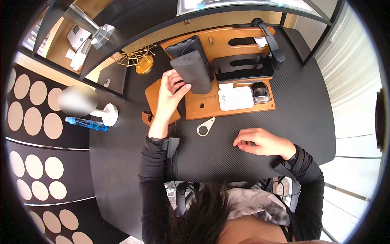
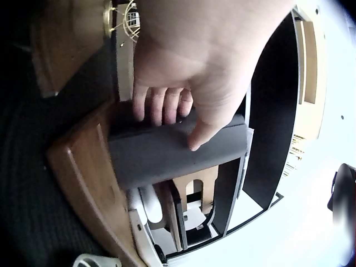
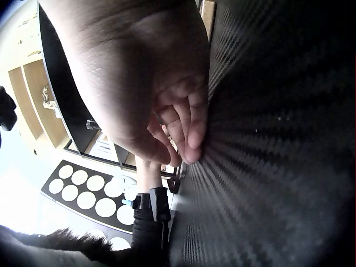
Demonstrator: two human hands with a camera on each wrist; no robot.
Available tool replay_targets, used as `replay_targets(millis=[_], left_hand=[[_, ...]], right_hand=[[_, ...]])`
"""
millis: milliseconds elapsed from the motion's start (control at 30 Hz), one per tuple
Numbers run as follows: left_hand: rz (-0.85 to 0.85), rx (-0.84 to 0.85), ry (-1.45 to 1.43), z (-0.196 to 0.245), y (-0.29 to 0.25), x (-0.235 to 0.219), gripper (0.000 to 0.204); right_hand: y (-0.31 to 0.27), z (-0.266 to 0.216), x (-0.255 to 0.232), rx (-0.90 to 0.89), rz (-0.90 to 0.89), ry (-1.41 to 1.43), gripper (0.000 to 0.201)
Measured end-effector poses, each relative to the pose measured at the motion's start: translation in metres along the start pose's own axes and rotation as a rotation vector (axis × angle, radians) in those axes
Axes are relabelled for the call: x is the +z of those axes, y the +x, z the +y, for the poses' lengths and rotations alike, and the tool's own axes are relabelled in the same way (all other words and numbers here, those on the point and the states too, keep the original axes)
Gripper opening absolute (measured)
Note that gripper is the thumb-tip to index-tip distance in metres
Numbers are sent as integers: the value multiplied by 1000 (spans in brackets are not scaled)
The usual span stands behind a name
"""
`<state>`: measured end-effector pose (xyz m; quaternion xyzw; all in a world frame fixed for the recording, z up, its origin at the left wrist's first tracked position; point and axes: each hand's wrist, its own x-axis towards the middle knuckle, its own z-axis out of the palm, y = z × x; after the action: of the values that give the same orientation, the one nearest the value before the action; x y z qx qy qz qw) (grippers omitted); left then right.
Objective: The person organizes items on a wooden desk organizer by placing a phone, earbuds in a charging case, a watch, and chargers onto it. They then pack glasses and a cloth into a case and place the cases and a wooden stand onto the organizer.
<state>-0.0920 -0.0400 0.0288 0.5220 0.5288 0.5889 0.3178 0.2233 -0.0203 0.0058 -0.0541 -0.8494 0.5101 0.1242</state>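
Note:
In the head view my left hand (image 1: 170, 91) holds a dark grey case (image 1: 192, 73), long and rounded like a glasses case. It stands tilted at the left part of a wooden desk organizer (image 1: 197, 114). The left wrist view shows the thumb on the near face of the case (image 2: 172, 153) and the fingers (image 2: 157, 105) curled at its other side. Behind it is another black item (image 1: 185, 45). My right hand (image 1: 262, 141) rests near the desk's front, fingers loosely curled, holding nothing; the right wrist view shows its fingertips (image 3: 192, 153) close to the ribbed black desktop.
The organizer bears a white square box (image 1: 236, 98), a watch (image 1: 261, 92) and a black device (image 1: 243, 67). In front lies a drop-shaped piece with a ring (image 1: 206, 127). Left are a wooden piece (image 1: 153, 91), a round white stand (image 1: 109, 115) and a blue bottle (image 1: 86, 123). A black shelf (image 1: 134, 46) overhangs.

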Motion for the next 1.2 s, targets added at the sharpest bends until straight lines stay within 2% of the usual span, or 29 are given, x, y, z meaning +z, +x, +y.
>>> replay_targets(millis=[33,100,167,200,233,300,367,400,433,500,533,567,600,633,700,767,833,933,967,1033,1100,1167,1200], left_hand=[[-19,16,33,3,-2,-11,53],[-31,22,274,28,-11,-34,56],[-108,76,639,37,-25,-73,55],[-111,12,612,37,-36,-90,51],[-69,-104,739,46,-49,-97,50],[-152,-94,840,35,-73,-125,54],[-206,-237,815,24,-91,-142,56],[-168,-58,802,16,-98,-142,53],[-166,-60,801,18,-101,-139,53],[-79,-230,756,23,-105,-134,40],[-76,-229,751,18,-107,-138,40],[-62,-301,628,8,-108,-144,32],[-47,-371,505,1,-109,-150,25],[-44,-368,505,0,-108,-150,25],[-67,-310,225,-2,-107,-150,21],[-75,-271,206,-6,-107,-156,24],[-89,-236,186,-1,-107,-151,29],[63,-147,22,17,-100,-128,49],[61,-148,18,16,-98,-123,49],[194,-295,88,15,-95,-110,43],[170,-259,231,-8,-99,-114,38],[207,-217,421,-6,-98,-105,36],[204,-218,421,-3,-98,-101,36]], right_hand=[[0,1,0,-15,18,-1,16],[-1,1,0,-29,33,-1,16],[-1,-1,0,4,29,10,16],[0,-2,0,3,27,13,16],[1,-3,-2,26,16,23,16],[6,-3,-4,43,-5,35,16],[11,-2,-5,56,-30,20,15],[15,-6,-8,54,-34,21,15],[21,-14,-11,61,-94,-75,14],[33,-20,-10,74,-159,-174,14],[41,-20,-7,5,-146,-227,12],[50,-22,-5,-66,-132,-281,11],[60,-26,-4,-64,-154,-269,11],[69,-27,-1,-67,-155,-272,11],[84,-23,10,-175,-72,-246,11],[93,-14,19,-208,-67,-264,11],[95,-9,26,-163,-111,-239,12],[90,-3,29,-144,-123,-191,11],[90,-1,29,-130,-125,-158,10],[90,3,32,-128,-119,-151,10],[90,6,34,-129,-113,-145,9],[89,8,36,-141,-98,-173,9],[89,8,36,-140,-96,-172,9]])
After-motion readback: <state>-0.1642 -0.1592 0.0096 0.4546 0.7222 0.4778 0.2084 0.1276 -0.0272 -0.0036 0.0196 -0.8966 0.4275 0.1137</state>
